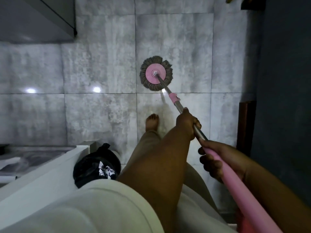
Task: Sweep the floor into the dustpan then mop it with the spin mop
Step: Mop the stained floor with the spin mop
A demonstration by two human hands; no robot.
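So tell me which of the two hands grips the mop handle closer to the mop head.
The left hand: it holds the bare metal part of the handle, nearer the mop head. The right hand grips the pink sleeve higher up.

1. Dim overall, cool grey cast, indoor light from above
2. Two small bright glare spots on the glossy floor tiles (pixel 101 47), left of centre, plus a third glint just under the mop head (pixel 156 73)
3. Right wall (pixel 286 81) and top-left corner fall into deep shadow, detail lost
4. Faint soft shadow of the mop handle (pixel 176 105) on the tile beside it
5. Wide-angle bend: tile lines curve toward the edges
6. Near sleeve (pixel 84 207) and forearms soft, slightly blurred; floor centre sharper
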